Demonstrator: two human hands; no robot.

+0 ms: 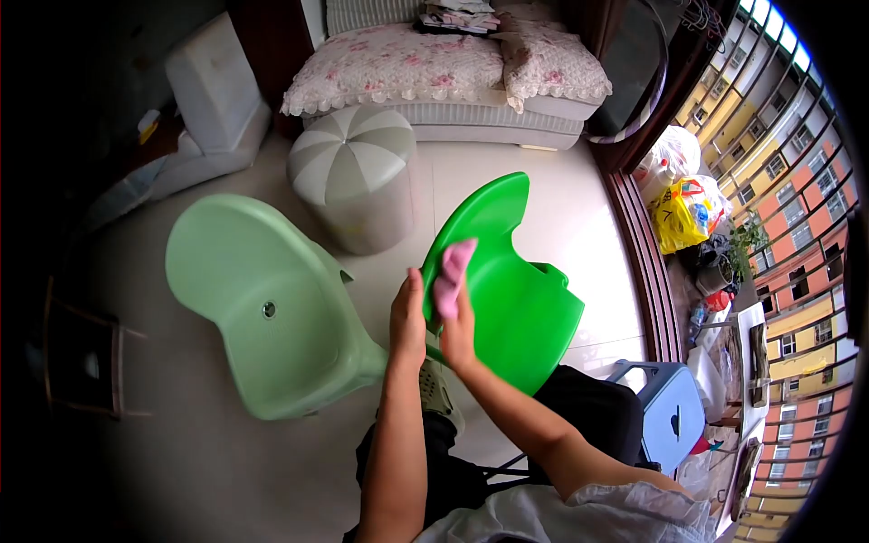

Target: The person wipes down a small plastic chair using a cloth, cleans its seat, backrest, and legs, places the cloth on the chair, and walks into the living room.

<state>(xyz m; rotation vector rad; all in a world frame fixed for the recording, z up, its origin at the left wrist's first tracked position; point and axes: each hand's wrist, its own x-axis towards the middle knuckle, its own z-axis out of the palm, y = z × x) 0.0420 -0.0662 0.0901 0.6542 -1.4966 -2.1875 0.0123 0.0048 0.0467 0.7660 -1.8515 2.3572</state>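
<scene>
A bright green plastic chair (516, 312) is tilted in front of me. My right hand (457, 335) holds a pink cloth (453, 276) against the inner face of its backrest. At the backrest's left edge is my left hand (408, 312), its thumb pointing up and its fingers wrapped behind the edge, partly hidden. To the left stands a pale green plastic chair (294, 335) with a small round hole in its seat.
A round striped pouf (353, 176) stands ahead, before a sofa with a floral cover (398, 63). At right are a blue stool (672, 416), a yellow bag (677, 217), a door track (634, 253) and window bars. A dark stool (86, 348) is at far left.
</scene>
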